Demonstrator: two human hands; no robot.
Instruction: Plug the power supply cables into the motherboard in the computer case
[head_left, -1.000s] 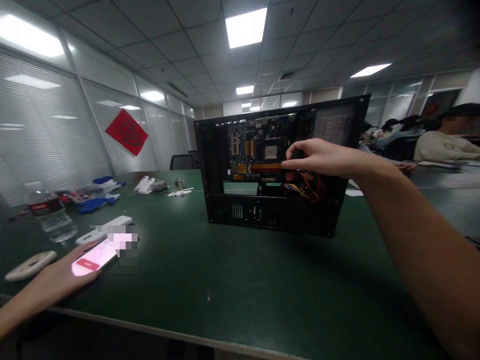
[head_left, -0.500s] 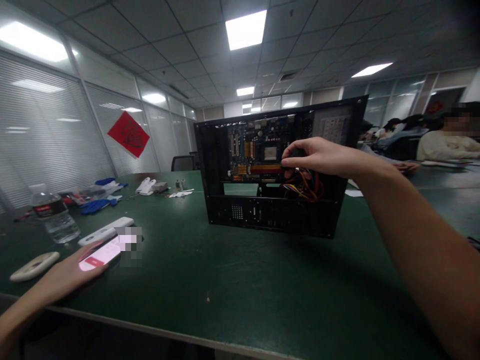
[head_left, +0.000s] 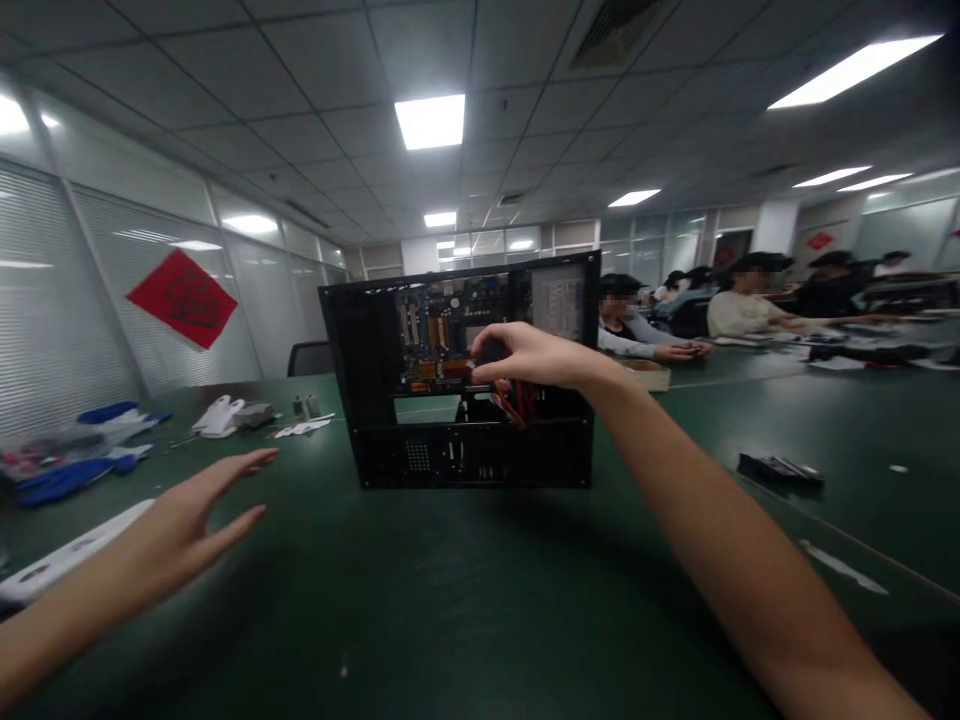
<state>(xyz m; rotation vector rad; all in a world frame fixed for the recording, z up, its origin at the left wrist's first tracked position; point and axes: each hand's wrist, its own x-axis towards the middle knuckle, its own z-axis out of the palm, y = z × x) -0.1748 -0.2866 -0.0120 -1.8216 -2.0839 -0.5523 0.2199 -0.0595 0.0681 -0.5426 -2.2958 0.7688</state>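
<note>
A black computer case (head_left: 480, 458) stands upright on the green table (head_left: 420, 590), its open side facing me and showing the motherboard (head_left: 424, 330) and a bundle of coloured cables (head_left: 517, 405). My right hand (head_left: 525, 355) reaches in front of the motherboard, thumb and fingers curled round something dark that I cannot make out, just above the cables. My left hand (head_left: 202, 520) is over the table left of the case, thumb and fingers apart, holding nothing. Beside my left forearm lies a white power strip (head_left: 75, 550).
Blue gloves (head_left: 71, 480), white plastic (head_left: 219, 415) and paper scraps (head_left: 304, 427) lie at the left. Rightward are a small black part (head_left: 780, 470), a white strip (head_left: 844, 567) and a shallow box (head_left: 646, 376). Several people sit beyond, one person's hands (head_left: 681, 351) at the table.
My left hand has let go of the phone and moved toward the case. The view has turned right, so the case appears further left. My right hand stays at the case.
</note>
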